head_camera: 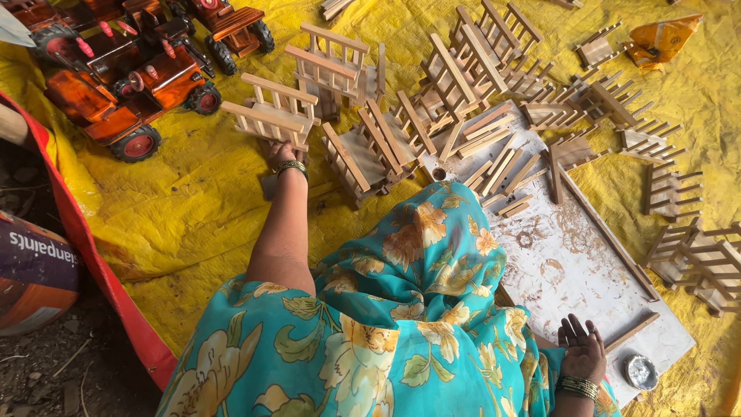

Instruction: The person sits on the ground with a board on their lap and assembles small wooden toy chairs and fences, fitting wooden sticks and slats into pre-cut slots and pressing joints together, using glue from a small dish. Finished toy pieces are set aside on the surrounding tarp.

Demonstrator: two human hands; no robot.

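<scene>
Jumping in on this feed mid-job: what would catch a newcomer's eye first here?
Probably the bright yellow sheet covering the floor, strewn with pale wooden slatted frames across the top and right. At top left stand glossy red-brown wooden toy tractors. The left hand reaches out to one frame, while the right hand rests open on a stained white board.

Red-brown wooden toy tractors sit top left on yellow sheet. Paint tin at left edge w/ red cloth strip beside. Small round metal lid bottom right.
</scene>
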